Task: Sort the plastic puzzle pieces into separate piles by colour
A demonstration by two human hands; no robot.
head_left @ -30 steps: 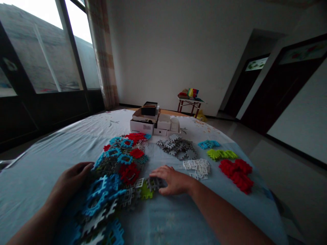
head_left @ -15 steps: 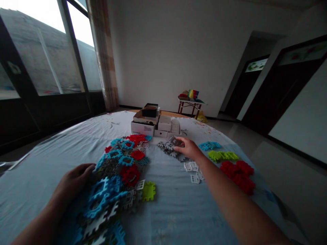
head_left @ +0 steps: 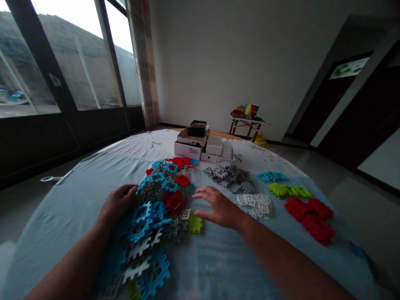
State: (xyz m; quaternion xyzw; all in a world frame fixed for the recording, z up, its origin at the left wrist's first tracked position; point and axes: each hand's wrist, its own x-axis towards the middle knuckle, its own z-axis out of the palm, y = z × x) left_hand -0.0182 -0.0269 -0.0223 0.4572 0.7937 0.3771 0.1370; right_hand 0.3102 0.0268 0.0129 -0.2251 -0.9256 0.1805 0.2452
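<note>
My right hand is held over the cloth, just right of a mixed heap of interlocking plastic pieces. Its fingers are stretched out and apart, with nothing between them. Near its fingertips are a red piece and a lime-green square piece. My left hand rests at the heap's left edge, fingers loosely extended and their tips partly hidden, with no piece visible in it. Blue pieces lie close to it. The heap also holds white toothed strips and dark grey pieces.
Right of the heap lie separate piles: grey pieces, white lattice pieces, blue pieces, green pieces and red pieces. Boxes stand at the back of the cloth-covered table. A small side table stands by the wall.
My right hand has come back from the grey pile to beside the mixed heap, its fingers spreading. My left hand stays at the heap's left edge. The view has turned slightly left.
</note>
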